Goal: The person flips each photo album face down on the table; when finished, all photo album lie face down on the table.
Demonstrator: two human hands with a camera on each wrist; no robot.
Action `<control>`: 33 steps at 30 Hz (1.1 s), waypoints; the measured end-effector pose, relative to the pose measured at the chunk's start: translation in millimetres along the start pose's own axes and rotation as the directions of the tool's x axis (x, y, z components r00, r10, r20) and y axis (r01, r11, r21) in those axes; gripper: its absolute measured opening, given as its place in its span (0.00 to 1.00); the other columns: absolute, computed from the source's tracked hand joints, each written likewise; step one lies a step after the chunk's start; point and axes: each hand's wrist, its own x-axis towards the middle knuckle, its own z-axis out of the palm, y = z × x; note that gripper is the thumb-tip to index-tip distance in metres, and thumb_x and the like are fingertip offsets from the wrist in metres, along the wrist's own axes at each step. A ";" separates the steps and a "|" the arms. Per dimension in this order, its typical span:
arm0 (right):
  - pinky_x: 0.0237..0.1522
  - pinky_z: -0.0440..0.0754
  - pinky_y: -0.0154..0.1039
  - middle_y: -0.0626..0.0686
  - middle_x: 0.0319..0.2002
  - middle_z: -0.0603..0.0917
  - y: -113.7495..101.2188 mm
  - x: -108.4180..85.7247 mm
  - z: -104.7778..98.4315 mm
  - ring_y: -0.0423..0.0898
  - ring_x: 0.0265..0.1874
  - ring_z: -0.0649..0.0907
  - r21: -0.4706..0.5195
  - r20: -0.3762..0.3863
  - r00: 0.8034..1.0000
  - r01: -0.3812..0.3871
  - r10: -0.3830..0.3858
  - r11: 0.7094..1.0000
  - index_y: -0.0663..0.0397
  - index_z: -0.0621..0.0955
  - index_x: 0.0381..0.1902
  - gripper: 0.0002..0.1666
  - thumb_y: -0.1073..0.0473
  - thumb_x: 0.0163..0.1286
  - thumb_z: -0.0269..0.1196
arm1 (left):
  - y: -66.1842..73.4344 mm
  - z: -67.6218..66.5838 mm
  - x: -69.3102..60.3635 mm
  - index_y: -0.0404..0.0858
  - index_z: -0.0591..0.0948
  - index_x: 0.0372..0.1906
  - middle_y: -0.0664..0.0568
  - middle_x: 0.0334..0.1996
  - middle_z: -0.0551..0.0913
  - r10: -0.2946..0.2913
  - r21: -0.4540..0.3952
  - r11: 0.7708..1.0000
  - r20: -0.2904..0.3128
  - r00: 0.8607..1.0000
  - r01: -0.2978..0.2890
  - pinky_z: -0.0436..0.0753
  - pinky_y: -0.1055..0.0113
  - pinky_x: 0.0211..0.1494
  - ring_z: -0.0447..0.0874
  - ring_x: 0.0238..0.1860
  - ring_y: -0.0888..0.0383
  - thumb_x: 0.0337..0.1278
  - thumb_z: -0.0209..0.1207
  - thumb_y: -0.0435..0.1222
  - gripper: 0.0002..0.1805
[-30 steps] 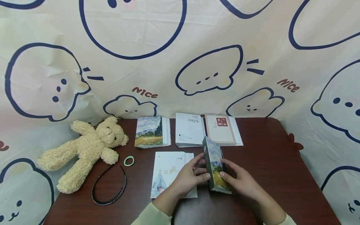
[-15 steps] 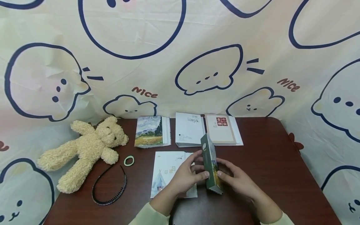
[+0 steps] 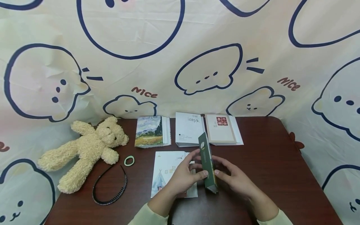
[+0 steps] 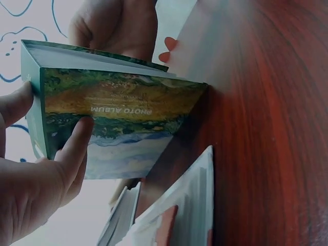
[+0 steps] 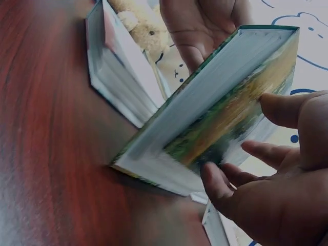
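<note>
A photo album (image 3: 206, 165) with a dark green spine and painted landscape covers stands on its edge, spine towards me, in the head view. My left hand (image 3: 184, 176) holds its left side, thumb by the spine and fingers against the cover printed PHOTO ALBUM (image 4: 118, 113). On the other side my right hand (image 3: 236, 179) holds the opposite cover, its fingertips and thumb on the painting. White page edges (image 5: 200, 97) show between the covers in the right wrist view. Beneath and beside my left hand lies a white album with a tent drawing (image 3: 166, 168).
Along the table's back lie a landscape album (image 3: 149, 131), a white album (image 3: 189, 129) and a cream album with red characters (image 3: 220, 128). To the left are a teddy bear (image 3: 90, 147), a green hair tie (image 3: 129, 161) and a black headband (image 3: 109, 201).
The album has turned from showing its painted cover to showing its green spine, and has shifted slightly left. Both hands have moved a little left with it.
</note>
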 end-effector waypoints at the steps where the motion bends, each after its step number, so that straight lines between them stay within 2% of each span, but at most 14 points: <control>1: 0.63 0.79 0.46 0.59 0.70 0.73 -1.6 0.0 -0.2 0.59 0.68 0.73 0.006 0.001 1.000 0.009 -0.009 1.000 0.45 0.67 0.79 0.35 0.49 0.78 0.62 | 0.7 0.0 -0.1 0.47 0.63 0.80 0.44 0.65 0.71 -0.002 0.009 1.000 -0.003 1.000 0.002 0.87 0.59 0.50 0.81 0.60 0.48 0.62 0.71 0.36 0.44; 4: 0.61 0.79 0.39 0.58 0.68 0.76 -9.4 -0.9 -0.8 0.58 0.66 0.75 0.005 0.013 0.999 0.051 -0.051 0.999 0.46 0.66 0.79 0.35 0.50 0.78 0.62 | 3.0 -0.2 -0.3 0.49 0.64 0.80 0.45 0.66 0.71 -0.006 0.034 0.999 -0.013 1.000 0.007 0.87 0.58 0.50 0.80 0.60 0.48 0.62 0.72 0.38 0.44; 6: 0.60 0.78 0.39 0.58 0.66 0.77 -15.8 -1.9 -1.6 0.57 0.65 0.76 -0.008 0.015 0.997 0.078 -0.078 0.997 0.47 0.66 0.79 0.35 0.51 0.78 0.62 | 4.5 -0.3 -0.5 0.49 0.64 0.79 0.46 0.66 0.71 -0.006 0.048 0.999 -0.019 1.000 0.007 0.86 0.58 0.50 0.79 0.61 0.47 0.61 0.73 0.39 0.44; 13: 0.61 0.77 0.48 0.58 0.64 0.78 -35.9 -5.5 -8.0 0.57 0.63 0.77 -0.069 0.018 0.989 0.147 -0.146 0.987 0.45 0.67 0.78 0.34 0.52 0.78 0.62 | 9.4 1.7 -0.4 0.48 0.64 0.80 0.48 0.66 0.72 0.006 0.082 0.997 -0.030 1.000 -0.004 0.85 0.56 0.50 0.78 0.61 0.48 0.60 0.73 0.39 0.45; 17: 0.59 0.79 0.41 0.58 0.64 0.78 -42.5 -8.7 -12.3 0.58 0.63 0.78 -0.086 0.005 0.987 0.160 -0.160 0.983 0.45 0.67 0.78 0.36 0.53 0.77 0.64 | 12.8 6.6 1.2 0.46 0.64 0.80 0.48 0.62 0.74 0.019 0.112 0.994 -0.031 0.999 -0.015 0.84 0.57 0.50 0.78 0.58 0.50 0.59 0.73 0.39 0.46; 20: 0.57 0.80 0.36 0.61 0.63 0.78 -44.0 -10.5 -14.9 0.60 0.62 0.79 -0.064 -0.005 0.987 0.163 -0.164 0.985 0.49 0.67 0.78 0.37 0.54 0.76 0.66 | 14.1 11.7 3.0 0.44 0.64 0.79 0.48 0.61 0.74 0.031 0.122 0.992 -0.032 0.999 -0.027 0.85 0.59 0.49 0.78 0.56 0.51 0.59 0.73 0.39 0.46; 23: 0.56 0.81 0.35 0.62 0.63 0.77 -43.7 -12.0 -17.2 0.61 0.63 0.78 -0.028 -0.015 0.987 0.159 -0.160 0.987 0.52 0.66 0.78 0.38 0.55 0.75 0.67 | 13.2 16.5 4.4 0.43 0.63 0.80 0.48 0.60 0.73 0.042 0.139 0.990 -0.033 0.999 -0.037 0.85 0.60 0.51 0.77 0.57 0.51 0.59 0.73 0.40 0.46; 30: 0.55 0.83 0.36 0.64 0.66 0.76 -39.9 -15.8 -23.5 0.63 0.64 0.78 0.020 -0.036 0.985 0.172 -0.171 0.985 0.55 0.66 0.78 0.38 0.58 0.75 0.66 | 4.8 20.6 6.3 0.46 0.63 0.81 0.51 0.63 0.71 0.092 0.206 0.975 -0.009 0.996 -0.088 0.78 0.45 0.63 0.78 0.59 0.51 0.63 0.70 0.46 0.45; 33: 0.55 0.84 0.38 0.65 0.66 0.75 -37.9 -17.3 -26.7 0.63 0.64 0.77 0.046 -0.042 0.983 0.179 -0.177 0.983 0.56 0.65 0.78 0.38 0.60 0.75 0.66 | 1.7 21.3 6.9 0.48 0.63 0.81 0.50 0.65 0.70 0.102 0.212 0.972 0.013 0.995 -0.103 0.76 0.43 0.65 0.77 0.60 0.51 0.64 0.69 0.49 0.44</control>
